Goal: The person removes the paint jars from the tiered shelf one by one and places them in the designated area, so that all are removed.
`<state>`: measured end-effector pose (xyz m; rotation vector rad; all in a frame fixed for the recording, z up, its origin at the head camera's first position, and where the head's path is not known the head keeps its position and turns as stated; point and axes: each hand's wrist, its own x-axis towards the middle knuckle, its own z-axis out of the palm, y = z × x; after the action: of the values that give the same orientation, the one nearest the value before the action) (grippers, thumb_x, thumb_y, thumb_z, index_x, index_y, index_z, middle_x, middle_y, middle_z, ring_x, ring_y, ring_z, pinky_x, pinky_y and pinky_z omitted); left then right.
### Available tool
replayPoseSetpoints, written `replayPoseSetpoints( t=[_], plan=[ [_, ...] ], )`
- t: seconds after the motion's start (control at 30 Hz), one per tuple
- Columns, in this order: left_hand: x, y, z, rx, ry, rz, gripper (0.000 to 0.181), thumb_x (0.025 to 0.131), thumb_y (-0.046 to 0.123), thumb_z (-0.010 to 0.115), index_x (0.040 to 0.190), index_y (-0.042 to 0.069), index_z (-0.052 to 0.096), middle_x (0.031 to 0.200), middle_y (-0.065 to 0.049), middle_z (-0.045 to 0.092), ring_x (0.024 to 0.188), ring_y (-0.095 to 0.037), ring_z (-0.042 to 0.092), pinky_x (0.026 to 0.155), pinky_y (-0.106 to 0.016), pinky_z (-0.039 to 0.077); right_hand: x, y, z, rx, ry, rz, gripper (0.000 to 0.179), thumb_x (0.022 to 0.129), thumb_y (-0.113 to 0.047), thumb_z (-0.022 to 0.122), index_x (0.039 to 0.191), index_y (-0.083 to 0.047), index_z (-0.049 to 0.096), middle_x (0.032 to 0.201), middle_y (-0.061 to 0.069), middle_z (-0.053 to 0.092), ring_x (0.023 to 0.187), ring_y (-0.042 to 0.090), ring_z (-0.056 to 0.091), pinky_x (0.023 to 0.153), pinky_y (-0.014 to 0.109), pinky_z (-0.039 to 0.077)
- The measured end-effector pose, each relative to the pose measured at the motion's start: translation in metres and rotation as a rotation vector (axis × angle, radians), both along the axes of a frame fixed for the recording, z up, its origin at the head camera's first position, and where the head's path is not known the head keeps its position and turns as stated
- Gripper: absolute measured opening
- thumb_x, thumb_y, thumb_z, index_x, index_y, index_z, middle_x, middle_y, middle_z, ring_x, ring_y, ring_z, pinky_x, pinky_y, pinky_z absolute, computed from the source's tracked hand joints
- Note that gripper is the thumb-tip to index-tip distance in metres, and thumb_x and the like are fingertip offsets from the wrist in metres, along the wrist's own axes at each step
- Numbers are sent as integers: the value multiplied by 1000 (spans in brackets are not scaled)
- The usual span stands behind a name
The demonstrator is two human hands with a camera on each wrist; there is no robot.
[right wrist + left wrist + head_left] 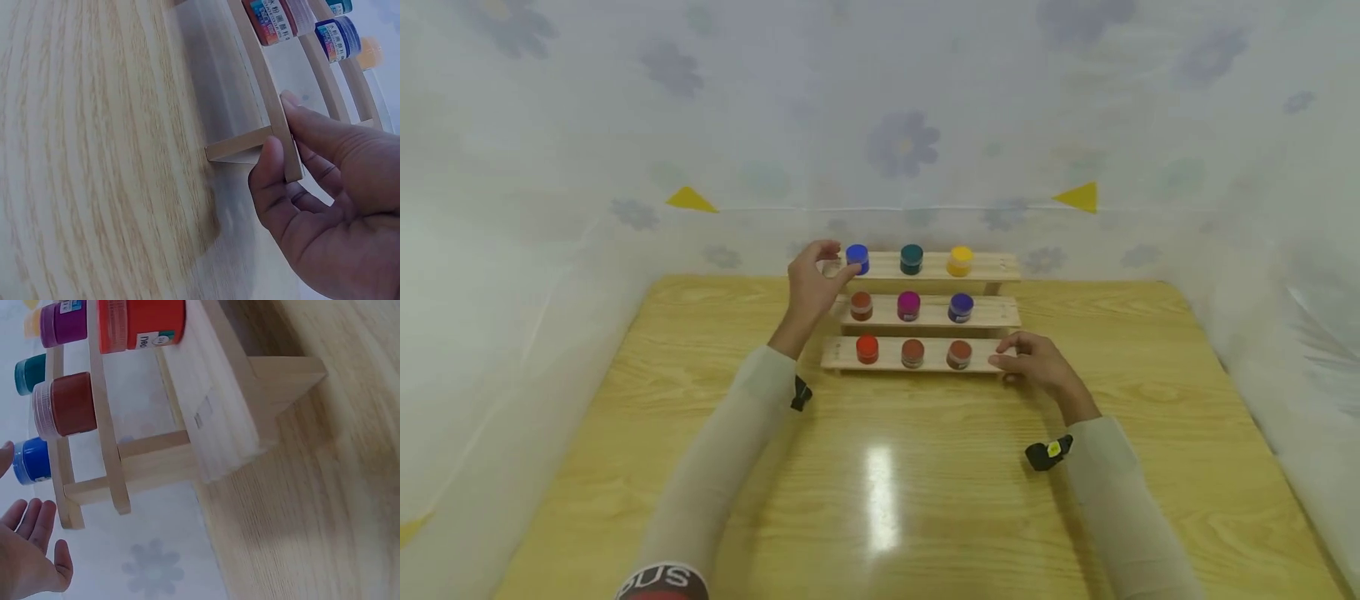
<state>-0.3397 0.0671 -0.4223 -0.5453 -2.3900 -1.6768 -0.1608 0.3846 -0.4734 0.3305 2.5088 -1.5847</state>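
Note:
A three-tier wooden rack (887, 362) stands on the table and carries several small paint jars. At the left of the top tier is a blue paint jar (857, 259). My left hand (814, 287) is beside it, thumb at the jar's front and the other fingers spread to its left. In the left wrist view, a fingertip (5, 457) is right by the blue jar's lid. With thumb and fingers, my right hand (337, 194) grips the right end of the bottom tier. A brown paint jar (958, 354) is the nearest jar to that hand.
Teal (912, 259) and yellow (959, 262) jars share the top tier. Brown, magenta (908, 306) and dark blue jars occupy the middle one; red (867, 349) and brown jars sit below. A flower-patterned sheet (775, 108) hangs behind the wood-grain table (970, 500).

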Motion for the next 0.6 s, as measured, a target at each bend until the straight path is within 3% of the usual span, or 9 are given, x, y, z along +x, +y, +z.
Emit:
replayPoseSetpoints(
  t=[0.27, 0.6],
  plan=[
    [-1, -1, 1, -28, -74, -7, 46, 79, 24, 78, 117, 3, 60, 113, -15, 66, 106, -26, 61, 97, -38, 49, -4, -9, 1, 5, -12, 4, 34, 90, -23, 66, 110, 2, 55, 82, 5, 44, 75, 22, 68, 72, 34, 57],
    [-3, 11, 0, -26, -83, -47, 43, 80, 23, 77, 114, 3, 61, 109, -14, 66, 100, -24, 63, 91, -37, 52, 4, -2, 4, 28, -27, -12, 38, 89, -26, 67, 111, 2, 54, 81, 5, 47, 74, 23, 67, 72, 34, 57]
  ],
)
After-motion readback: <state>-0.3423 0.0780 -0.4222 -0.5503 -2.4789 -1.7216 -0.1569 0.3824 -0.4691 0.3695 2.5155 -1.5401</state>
